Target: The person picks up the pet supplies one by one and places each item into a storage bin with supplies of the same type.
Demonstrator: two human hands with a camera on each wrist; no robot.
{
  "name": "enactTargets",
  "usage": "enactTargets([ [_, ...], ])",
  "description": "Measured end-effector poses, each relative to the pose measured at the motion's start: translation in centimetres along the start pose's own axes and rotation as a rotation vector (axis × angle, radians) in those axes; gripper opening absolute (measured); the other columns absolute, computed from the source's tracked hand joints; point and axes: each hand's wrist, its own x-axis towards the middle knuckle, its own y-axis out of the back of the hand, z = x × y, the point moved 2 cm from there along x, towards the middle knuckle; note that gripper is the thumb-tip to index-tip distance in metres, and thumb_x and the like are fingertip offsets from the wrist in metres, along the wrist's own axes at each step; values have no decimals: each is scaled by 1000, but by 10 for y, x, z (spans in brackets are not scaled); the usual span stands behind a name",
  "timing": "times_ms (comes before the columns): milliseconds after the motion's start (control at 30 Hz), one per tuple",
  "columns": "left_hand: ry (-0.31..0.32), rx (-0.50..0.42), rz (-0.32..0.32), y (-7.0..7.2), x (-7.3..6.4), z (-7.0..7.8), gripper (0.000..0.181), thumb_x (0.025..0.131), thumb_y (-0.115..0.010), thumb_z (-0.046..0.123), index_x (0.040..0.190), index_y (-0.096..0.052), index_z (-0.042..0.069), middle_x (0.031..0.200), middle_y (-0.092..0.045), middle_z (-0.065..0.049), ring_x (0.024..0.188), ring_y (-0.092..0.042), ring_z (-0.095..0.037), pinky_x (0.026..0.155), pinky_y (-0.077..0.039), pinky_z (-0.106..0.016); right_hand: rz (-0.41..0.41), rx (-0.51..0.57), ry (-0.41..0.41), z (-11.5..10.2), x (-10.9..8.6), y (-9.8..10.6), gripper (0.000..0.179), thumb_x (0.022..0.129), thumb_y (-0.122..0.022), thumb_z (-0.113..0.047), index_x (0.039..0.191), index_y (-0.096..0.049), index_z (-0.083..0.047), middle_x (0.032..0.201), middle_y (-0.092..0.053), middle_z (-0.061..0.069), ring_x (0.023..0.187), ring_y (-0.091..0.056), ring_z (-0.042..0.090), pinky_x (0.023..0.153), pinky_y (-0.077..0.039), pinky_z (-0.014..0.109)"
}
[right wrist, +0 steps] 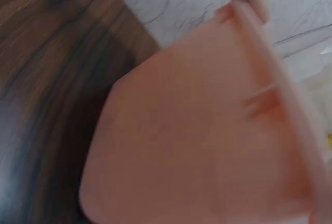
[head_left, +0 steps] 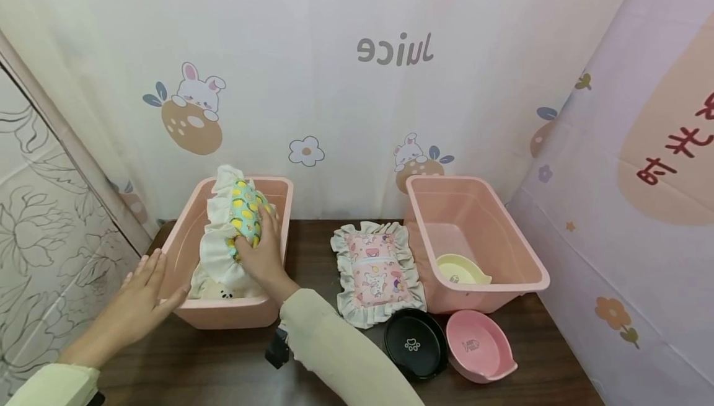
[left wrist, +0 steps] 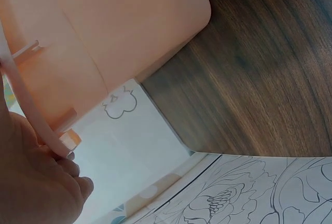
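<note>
My right hand [head_left: 263, 258] grips a small ruffled pillow [head_left: 243, 212], green with yellow lemons and a wide white frill, tilted on its side in the left pink bin [head_left: 225, 310]. Beneath its frill shows a cream plush thing [head_left: 211, 289] with small dark marks; the rest of it is hidden. My left hand [head_left: 134, 297] lies at the bin's near left corner with its fingers extended. In the left wrist view, that hand [left wrist: 39, 177] touches the bin's rim [left wrist: 36, 115]. Blurred in the right wrist view is the bin's outer wall [right wrist: 176, 130].
To the right stands a second pink bin [head_left: 474, 226] holding a pale yellow dish [head_left: 462, 271]. Beside it lies a pink ruffled pillow [head_left: 374, 269]. A black dish [head_left: 415, 362] and a pink dish [head_left: 474, 338] sit in front on the dark wood table [head_left: 223, 369]. Printed curtains [head_left: 334, 96] hang behind.
</note>
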Motion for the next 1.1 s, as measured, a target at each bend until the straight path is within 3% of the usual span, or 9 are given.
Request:
enactTargets([
  [33, 5, 0, -3, 0, -1, 0, 86, 99, -44, 46, 145, -8, -17, 152, -1, -37, 139, 4, -53, 110, 4, -64, -7, -9, 11, 3, 0, -1, 73, 85, -58, -14, 151, -27, -20, 158, -18, -3, 147, -2, 16, 116, -18, 47],
  [233, 17, -2, -9, -1, -3, -1, 86, 99, -43, 45, 145, -8, -17, 152, 1, -37, 139, 5, -53, 110, 2, -65, -42, -177, 81, 11, -2, -8, 69, 88, -57, -14, 150, -29, -22, 154, -23, -1, 140, -22, 20, 108, -31, 44],
  [333, 10, 0, 4, -1, -3, -2, 85, 99, -44, 45, 145, -9, -18, 152, 1, -37, 139, 5, -53, 110, 3, -65, -41, -256, 87, 11, -2, -12, 68, 88, -57, -15, 150, -30, -22, 154, -23, 0, 139, -23, 22, 109, -30, 47],
  [467, 5, 4, 27, 0, -3, -2, 85, 99, -45, 44, 145, -10, -18, 152, -2, -37, 140, 4, -53, 110, 3, -66, -46, -321, 41, 11, -3, -17, 67, 88, -56, -18, 150, -31, -23, 155, -22, 2, 142, -19, 25, 110, -29, 51],
  [667, 2, 4, 33, 0, -2, -1, 85, 98, -45, 46, 145, -10, -17, 152, -5, -38, 140, 2, -53, 110, 3, -65, -67, -405, -41, 13, -2, -19, 64, 88, -55, -19, 149, -33, -24, 154, -23, 3, 139, -24, 29, 105, -36, 49],
  [900, 1, -2, 39, 0, 1, 3, 85, 98, -46, 45, 145, -12, -18, 151, -6, -38, 140, 0, -53, 110, 0, -66, -117, -483, -74, 19, -1, -21, 57, 90, -53, -17, 145, -40, -26, 152, -26, 5, 137, -25, 32, 107, -28, 51],
  [1100, -7, 8, 53, 0, 1, 2, 85, 98, -46, 45, 144, -13, -19, 151, -8, -38, 140, -1, -54, 110, 0, -66, -168, -583, -85, 21, -1, -25, 53, 94, -55, -23, 145, -41, -30, 153, -25, 2, 138, -25, 31, 107, -28, 53],
])
